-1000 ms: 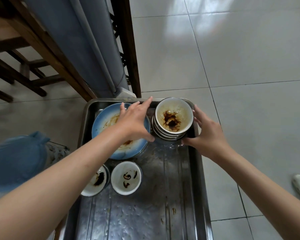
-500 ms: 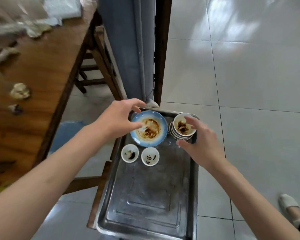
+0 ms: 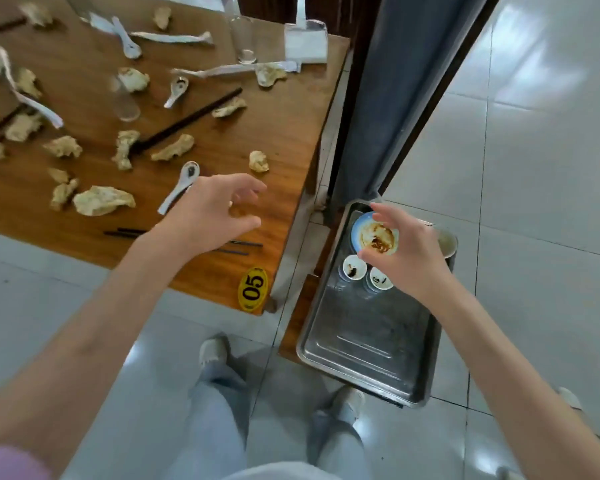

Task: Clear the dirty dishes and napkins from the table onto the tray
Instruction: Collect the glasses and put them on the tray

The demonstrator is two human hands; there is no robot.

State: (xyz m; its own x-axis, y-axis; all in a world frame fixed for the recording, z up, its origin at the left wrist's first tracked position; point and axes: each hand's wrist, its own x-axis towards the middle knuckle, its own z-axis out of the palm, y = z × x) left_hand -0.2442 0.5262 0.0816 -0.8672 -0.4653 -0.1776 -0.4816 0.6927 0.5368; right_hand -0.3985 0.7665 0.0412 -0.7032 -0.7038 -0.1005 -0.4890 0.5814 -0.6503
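Observation:
The metal tray (image 3: 368, 355) sits low at the right, beside the wooden table (image 3: 274, 133). It holds a sauce-stained blue plate (image 3: 374, 237), two small white dishes (image 3: 354, 267) and a stack of bowls (image 3: 448, 244), partly hidden by my right hand. My right hand (image 3: 406, 251) hovers over the tray with fingers loosely spread and holds nothing. My left hand (image 3: 215, 213) hangs above the table's near edge, fingers relaxed and empty. On the table lie crumpled napkins (image 3: 103, 200), white spoons (image 3: 181, 188), black chopsticks (image 3: 187, 119) and glasses (image 3: 123, 100).
A yellow "05" tag (image 3: 253, 288) marks the table's corner. A blue-grey curtain (image 3: 392, 91) and a dark post stand behind the tray. My legs and shoes (image 3: 212, 351) are on the white tiled floor below.
Both hands have left the bowls on the tray. My view has swung left to the table, and my left hand has moved out over the table's edge.

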